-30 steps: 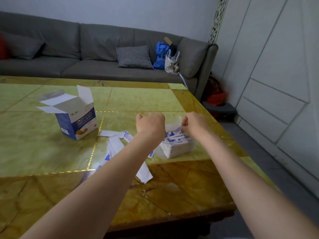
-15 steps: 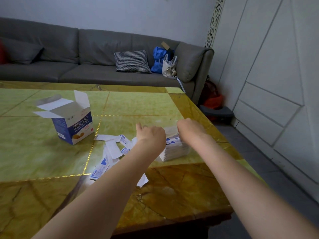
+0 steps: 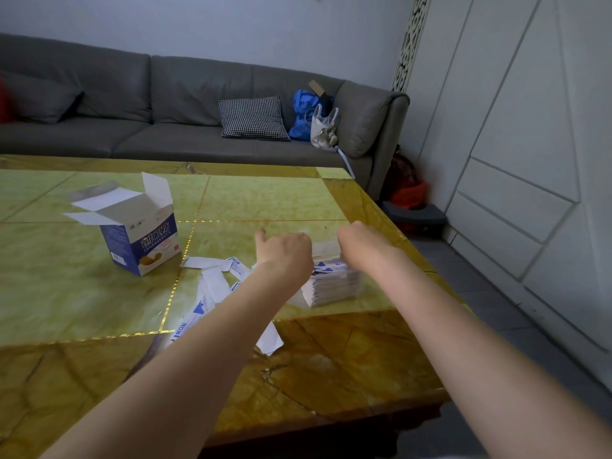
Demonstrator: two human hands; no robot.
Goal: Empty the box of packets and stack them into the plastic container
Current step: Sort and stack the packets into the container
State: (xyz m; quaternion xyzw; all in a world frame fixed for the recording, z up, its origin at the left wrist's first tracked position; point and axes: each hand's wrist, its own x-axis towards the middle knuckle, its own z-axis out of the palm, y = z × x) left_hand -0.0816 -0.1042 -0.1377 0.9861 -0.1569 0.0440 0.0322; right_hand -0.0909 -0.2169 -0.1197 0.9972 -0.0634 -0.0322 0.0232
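The left hand (image 3: 285, 256) and the right hand (image 3: 359, 244) are seen from behind above a stack of packets (image 3: 332, 283), which sits in a clear plastic container (image 3: 326, 251) near the table's right edge. The fingers of both hands are curled downward toward the stack, the left thumb pointing up; whether anything is gripped cannot be told, since the fingertips are hidden behind the backs of the hands. Loose packets (image 3: 212, 286) are scattered on the table (image 3: 271, 200) just left of the stack, partly covered by the left forearm. The opened blue and white box (image 3: 142, 240) stands upright further toward the left edge, flaps raised. A grey sofa (image 3: 165, 104) is seen beyond the far edge.
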